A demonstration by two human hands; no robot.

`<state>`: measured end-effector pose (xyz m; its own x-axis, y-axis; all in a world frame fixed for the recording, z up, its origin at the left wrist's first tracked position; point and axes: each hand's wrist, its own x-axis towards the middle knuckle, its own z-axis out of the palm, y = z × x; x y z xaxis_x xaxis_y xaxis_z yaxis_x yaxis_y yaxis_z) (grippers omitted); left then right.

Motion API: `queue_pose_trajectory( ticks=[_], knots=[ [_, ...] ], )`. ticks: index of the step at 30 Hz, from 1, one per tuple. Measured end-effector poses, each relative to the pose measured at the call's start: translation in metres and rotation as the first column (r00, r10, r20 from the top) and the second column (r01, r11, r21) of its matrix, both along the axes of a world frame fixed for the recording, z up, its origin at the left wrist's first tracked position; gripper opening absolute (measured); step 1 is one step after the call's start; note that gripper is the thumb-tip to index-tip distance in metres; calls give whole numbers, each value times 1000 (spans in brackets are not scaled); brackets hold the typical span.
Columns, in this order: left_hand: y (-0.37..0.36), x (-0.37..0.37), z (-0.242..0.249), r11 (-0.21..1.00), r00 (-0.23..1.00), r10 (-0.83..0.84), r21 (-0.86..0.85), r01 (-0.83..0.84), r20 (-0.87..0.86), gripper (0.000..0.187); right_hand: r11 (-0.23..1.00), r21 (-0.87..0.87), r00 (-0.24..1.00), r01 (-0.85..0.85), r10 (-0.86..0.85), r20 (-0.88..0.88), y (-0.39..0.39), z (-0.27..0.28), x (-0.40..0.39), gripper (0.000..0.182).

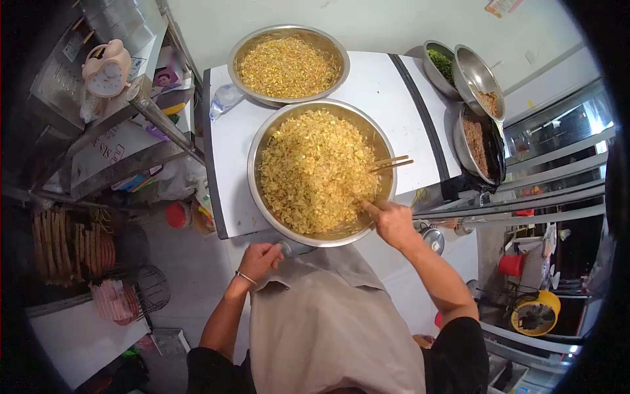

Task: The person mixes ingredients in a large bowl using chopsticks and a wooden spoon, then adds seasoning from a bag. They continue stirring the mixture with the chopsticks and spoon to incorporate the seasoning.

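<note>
A large steel bowl [256, 197] stands at the table's front edge, heaped with a yellow rice mixture [315, 171] with pale green bits. Wooden chopsticks [392, 164] stick out of the mixture over the right rim. My right hand [395, 225] reaches over the lower right rim, index finger stretched into the food and the other fingers curled; anything in its grip is hidden. My left hand [260, 259] is closed just below the lower left rim, beside a small shiny round piece [284, 249]. A grey-brown apron [335, 315] covers my front.
Behind stands a second steel bowl [234, 72] of yellow mixture [289, 65]. At right are bowls with chopped greens [441, 65] and brown crumbly food [476, 141], near a glass-fronted rail [558, 161]. A shelf at left carries a pink alarm clock [106, 71]. A plastic bag [225, 100] lies on the white table [374, 79].
</note>
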<state>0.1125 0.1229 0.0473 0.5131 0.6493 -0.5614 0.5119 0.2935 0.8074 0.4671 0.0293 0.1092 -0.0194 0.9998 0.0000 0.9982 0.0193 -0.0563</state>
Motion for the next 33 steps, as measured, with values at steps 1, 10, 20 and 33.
queue_pose_trajectory(
  ticks=[1, 10, 20, 33],
  knots=[
    [0, -2, 1, 1000, 1000, -9, 27, 10, -30, 41, 1000, -8, 1000, -1, 1, -16, 2, -4, -2, 43],
    [-11, 81, 116, 687, 966, 210, 680, -256, 152, 20, 938, 346, 912, -33, 169, -374, 25, 75, 11, 21],
    [-2, 99, 99, 486, 992, 12, 866, -116, 126, 26, 927, 213, 806, -308, 374, -459, 87, 77, 19, 41],
    [41, -80, 38, 713, 965, 240, 655, -250, 106, 23, 953, 290, 877, -82, 207, -434, 378, -36, -173, 45]
  ],
)
